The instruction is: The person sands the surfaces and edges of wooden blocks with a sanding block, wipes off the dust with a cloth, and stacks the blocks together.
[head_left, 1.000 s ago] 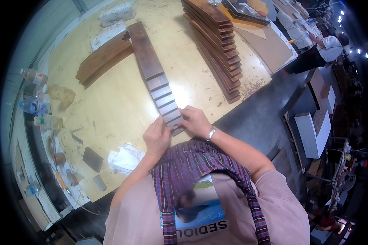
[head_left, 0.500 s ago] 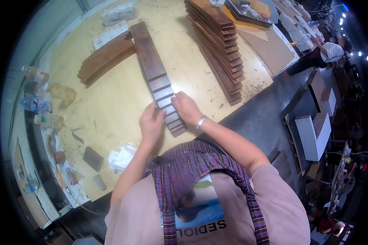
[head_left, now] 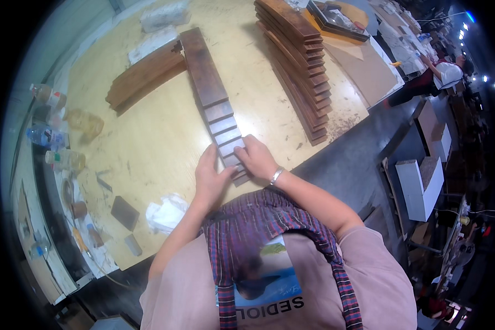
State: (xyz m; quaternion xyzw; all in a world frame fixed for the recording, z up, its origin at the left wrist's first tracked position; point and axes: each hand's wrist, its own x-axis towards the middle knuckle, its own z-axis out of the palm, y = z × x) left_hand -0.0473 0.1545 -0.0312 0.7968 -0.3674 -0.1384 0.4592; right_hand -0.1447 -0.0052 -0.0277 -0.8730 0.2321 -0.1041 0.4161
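A stepped row of overlapping brown wooden slats (head_left: 206, 71) runs down the middle of the table, its near end close to my apron. My left hand (head_left: 212, 179) grips the left edge near that end, thumb across the top. From the other side my right hand (head_left: 257, 159) holds the right edge, thumb and fingers bent round the slats. Both hands are closed on the row; some fingertips are hidden beneath or behind it. Left of its far end lies a second group of slats (head_left: 146, 82), stacked and slightly curved. A taller fanned stack of slats (head_left: 302, 71) stands to the right.
Several plastic bottles (head_left: 49, 136) line the table's left edge. A crumpled white cloth (head_left: 166, 213) and a dark flat piece (head_left: 125, 213) lie near left. At the far right is a tray of small items (head_left: 338, 21). Beyond the table, a person (head_left: 448, 74) stands.
Both hands have slid a little nearer to me along the slats, toward the row's near end. The whole view has shifted slightly.
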